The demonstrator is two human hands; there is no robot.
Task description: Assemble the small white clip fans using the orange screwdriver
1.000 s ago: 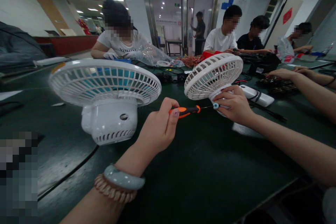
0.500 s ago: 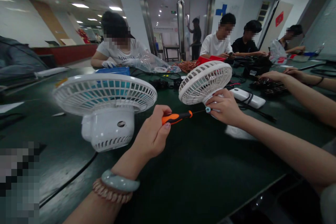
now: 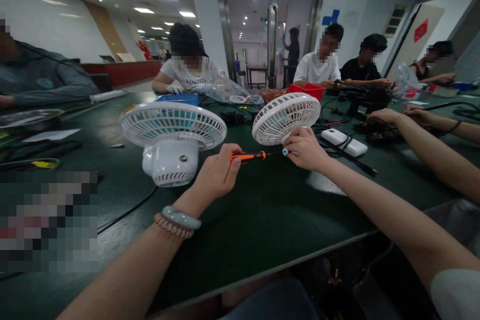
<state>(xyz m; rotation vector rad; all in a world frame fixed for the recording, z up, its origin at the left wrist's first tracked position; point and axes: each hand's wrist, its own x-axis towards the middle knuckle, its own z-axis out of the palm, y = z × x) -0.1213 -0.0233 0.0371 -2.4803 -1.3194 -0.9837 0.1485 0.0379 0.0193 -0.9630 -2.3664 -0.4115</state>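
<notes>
My left hand (image 3: 217, 170) is closed round the orange and black handle of a screwdriver (image 3: 249, 156), its thin shaft pointing right. At the shaft's tip sits a small light-blue ring-like piece (image 3: 285, 152), against the fingertips of my right hand (image 3: 305, 149). The fingers of that hand are closed on the back of a white fan (image 3: 287, 117), which tilts with its slatted grille toward the upper left; they hide its lower part. Left of my left hand a larger white fan head (image 3: 170, 160) rests on its motor housing, light-blue blades behind the grille.
A black cable (image 3: 131, 210) runs from the larger fan across the green table (image 3: 240, 240). A white device wrapped in cord (image 3: 344, 142) lies to the right, near a co-worker's hands (image 3: 390, 116). Behind stand a blue tray (image 3: 178, 99) and a red bin (image 3: 307, 91); people sit beyond.
The view has shifted back and turned left, so the table's front edge shows more. Both hands keep their holds, and the screwdriver still meets the light-blue piece.
</notes>
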